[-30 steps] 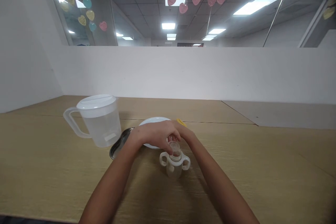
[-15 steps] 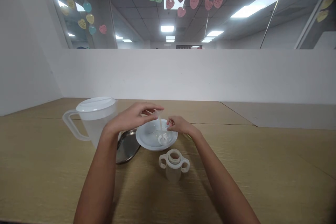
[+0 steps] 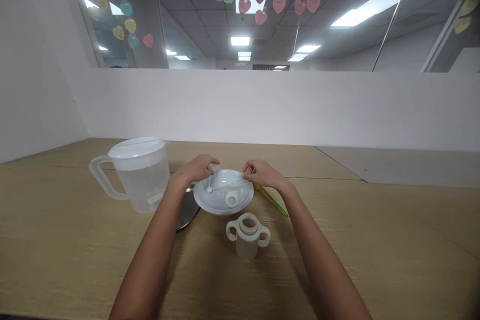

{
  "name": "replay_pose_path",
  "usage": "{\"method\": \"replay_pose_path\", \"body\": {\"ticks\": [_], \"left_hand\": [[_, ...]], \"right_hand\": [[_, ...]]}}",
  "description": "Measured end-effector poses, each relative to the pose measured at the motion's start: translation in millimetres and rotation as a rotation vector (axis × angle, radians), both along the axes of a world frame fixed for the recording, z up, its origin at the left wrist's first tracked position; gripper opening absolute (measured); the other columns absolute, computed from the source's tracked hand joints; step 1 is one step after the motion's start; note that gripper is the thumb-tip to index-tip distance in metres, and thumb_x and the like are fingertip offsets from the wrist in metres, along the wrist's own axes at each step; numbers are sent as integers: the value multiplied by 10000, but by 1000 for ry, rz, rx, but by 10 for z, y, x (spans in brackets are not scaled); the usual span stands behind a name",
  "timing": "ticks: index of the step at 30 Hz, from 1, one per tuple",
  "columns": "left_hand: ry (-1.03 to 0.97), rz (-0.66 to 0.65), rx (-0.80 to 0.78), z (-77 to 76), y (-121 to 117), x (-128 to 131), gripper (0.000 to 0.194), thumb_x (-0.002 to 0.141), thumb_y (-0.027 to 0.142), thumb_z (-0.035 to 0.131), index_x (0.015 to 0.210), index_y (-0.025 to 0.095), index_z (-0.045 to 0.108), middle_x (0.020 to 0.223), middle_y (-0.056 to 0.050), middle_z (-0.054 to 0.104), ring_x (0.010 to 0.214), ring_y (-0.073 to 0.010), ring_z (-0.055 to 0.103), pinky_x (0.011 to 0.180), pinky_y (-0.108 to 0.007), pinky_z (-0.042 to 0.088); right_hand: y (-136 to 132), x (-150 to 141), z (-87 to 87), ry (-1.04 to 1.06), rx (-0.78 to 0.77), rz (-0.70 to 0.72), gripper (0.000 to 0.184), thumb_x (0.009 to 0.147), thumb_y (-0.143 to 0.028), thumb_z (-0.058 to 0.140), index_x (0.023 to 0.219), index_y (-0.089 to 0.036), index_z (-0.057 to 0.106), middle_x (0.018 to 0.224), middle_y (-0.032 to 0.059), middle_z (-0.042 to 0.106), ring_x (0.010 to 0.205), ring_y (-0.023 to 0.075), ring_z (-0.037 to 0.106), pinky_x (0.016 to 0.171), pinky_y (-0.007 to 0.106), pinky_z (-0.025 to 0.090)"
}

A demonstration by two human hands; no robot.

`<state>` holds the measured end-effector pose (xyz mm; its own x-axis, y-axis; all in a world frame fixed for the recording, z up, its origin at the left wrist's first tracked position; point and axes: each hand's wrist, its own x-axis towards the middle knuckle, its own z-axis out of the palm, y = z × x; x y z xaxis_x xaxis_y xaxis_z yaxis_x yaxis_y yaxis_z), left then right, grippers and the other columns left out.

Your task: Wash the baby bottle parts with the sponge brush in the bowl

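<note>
Above the left side of a white bowl (image 3: 204,205), my left hand (image 3: 197,167) is closed on the top of a drinking straw (image 3: 210,181) with a round white end hanging down. My right hand (image 3: 264,174), over the bowl's right rim, pinches a thin wire-like stick (image 3: 229,184). That stick slants down leftward to the straw's round end; whether it enters the end I cannot tell. A white bottle collar (image 3: 232,199) lies in the bowl, near a clear part that is hard to make out. An open two-handled baby bottle (image 3: 247,246) stands upright in front of the bowl.
A clear lidded pitcher (image 3: 144,180) stands at the left. Partly behind my left forearm lies a round metal tray (image 3: 187,212). A green-handled tool (image 3: 275,202) with an orange end rests beside my right forearm. A white wall (image 3: 240,107) rises behind the table.
My left hand has moved down and left with the straw, away from the collar. The thin stick now shows between the right hand and the straw's end. My right hand has risen slightly.
</note>
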<state>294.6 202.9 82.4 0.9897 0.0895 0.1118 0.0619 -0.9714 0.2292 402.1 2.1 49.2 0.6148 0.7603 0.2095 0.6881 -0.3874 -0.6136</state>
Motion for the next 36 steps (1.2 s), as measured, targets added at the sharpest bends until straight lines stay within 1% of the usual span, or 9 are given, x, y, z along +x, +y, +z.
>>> {"method": "replay_pose_path", "body": {"ticks": [5, 10, 16, 20, 24, 26, 28, 32, 36], "left_hand": [[129, 23, 43, 3, -29, 2, 425, 745, 150, 502, 1165, 144, 567, 1217, -77, 570, 1047, -188, 569, 863, -234, 447], [199, 18, 47, -79, -60, 81, 474, 752, 261, 563, 1210, 147, 529, 1188, -84, 585, 1056, -197, 560, 871, -243, 433], [323, -1, 35, -246, -187, 229, 522, 723, 309, 610, 1220, 172, 530, 970, -59, 674, 809, -183, 637, 717, -239, 463], [382, 62, 77, -359, -233, 307, 504, 722, 331, 615, 1187, 149, 552, 928, -82, 680, 714, -185, 642, 635, -247, 452], [443, 111, 92, -419, -224, 337, 514, 713, 335, 615, 1183, 137, 553, 863, -88, 685, 665, -190, 640, 569, -244, 439], [462, 113, 85, -434, -213, 341, 534, 711, 347, 611, 1196, 135, 544, 861, -95, 684, 658, -194, 637, 549, -247, 433], [469, 104, 77, -447, -199, 344, 552, 708, 370, 608, 1204, 136, 537, 889, -104, 680, 656, -196, 632, 537, -251, 429], [473, 85, 67, -472, -151, 354, 544, 678, 421, 615, 1149, 153, 577, 848, -92, 680, 642, -199, 620, 541, -256, 424], [469, 80, 50, -475, -93, 365, 541, 640, 480, 618, 1090, 178, 605, 770, -66, 670, 643, -196, 603, 556, -258, 424]], "right_hand": [[-20, -20, 18, 0, 1, -8, 142, 714, -170, 577, 853, -141, 586, 801, 29, 618, 705, 122, 556, 598, 203, 403], [-28, -34, 38, -4, -6, -8, 148, 717, -177, 581, 861, -142, 591, 782, 25, 615, 692, 119, 549, 593, 200, 396], [-38, -61, 78, -9, -18, -2, 157, 726, -189, 579, 874, -138, 590, 783, 26, 611, 694, 120, 546, 594, 201, 395], [-45, -84, 100, -17, -35, 0, 153, 732, -181, 579, 876, -134, 593, 788, 34, 616, 701, 123, 548, 601, 202, 398], [-63, -118, 133, -23, -61, 4, 176, 747, -206, 574, 906, -135, 597, 818, 44, 630, 720, 126, 557, 603, 203, 399], [-72, -159, 156, -24, -96, 26, 161, 737, -232, 590, 866, -137, 612, 810, 43, 637, 710, 126, 559, 588, 203, 395], [-76, -230, 184, 18, -193, 103, 159, 709, -286, 629, 785, -147, 631, 758, 31, 642, 665, 126, 561, 556, 205, 390], [-71, -470, 252, 134, -445, 275, 312, 619, -452, 696, 743, -171, 637, 679, 10, 638, 573, 130, 562, 490, 215, 381], [-47, -756, 315, -36, -503, 287, 385, 509, -477, 764, 712, -185, 616, 634, 5, 623, 571, 150, 555, 473, 230, 362]]}}
